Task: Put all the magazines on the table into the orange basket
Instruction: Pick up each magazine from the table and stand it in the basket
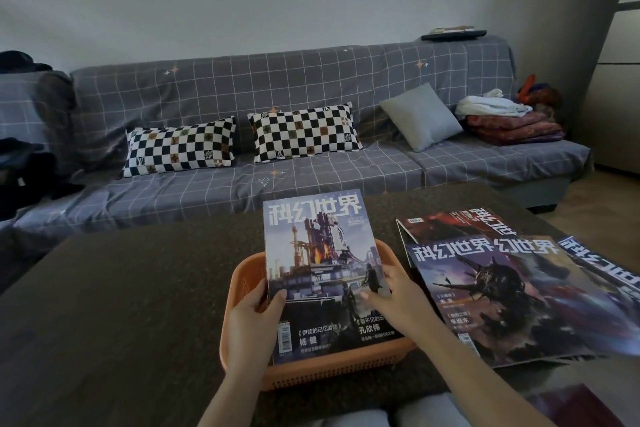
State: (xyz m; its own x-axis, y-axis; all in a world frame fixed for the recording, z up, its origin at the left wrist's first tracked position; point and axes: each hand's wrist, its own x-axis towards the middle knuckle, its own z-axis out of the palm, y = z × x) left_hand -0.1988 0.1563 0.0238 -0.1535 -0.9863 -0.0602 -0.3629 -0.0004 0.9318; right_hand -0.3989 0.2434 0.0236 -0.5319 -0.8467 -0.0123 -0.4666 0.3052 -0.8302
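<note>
Left hand [254,314] and right hand [393,302] both holding a magazine [322,270] tilted over the orange basket [311,371], more magazines [512,291] spread just beside it on the dark worktop [121,305], grey sofa [277,135] behind with checkered pillows [242,139]

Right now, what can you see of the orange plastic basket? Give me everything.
The orange plastic basket is a shallow rectangular tray with rounded corners and perforated walls, upright on the dark speckled table near its front edge. A magazine with a purple tower cover covers most of its opening and sticks out past the far rim, held by the left hand and right hand. The left hand overlaps the left rim. Its floor is hidden.
</note>
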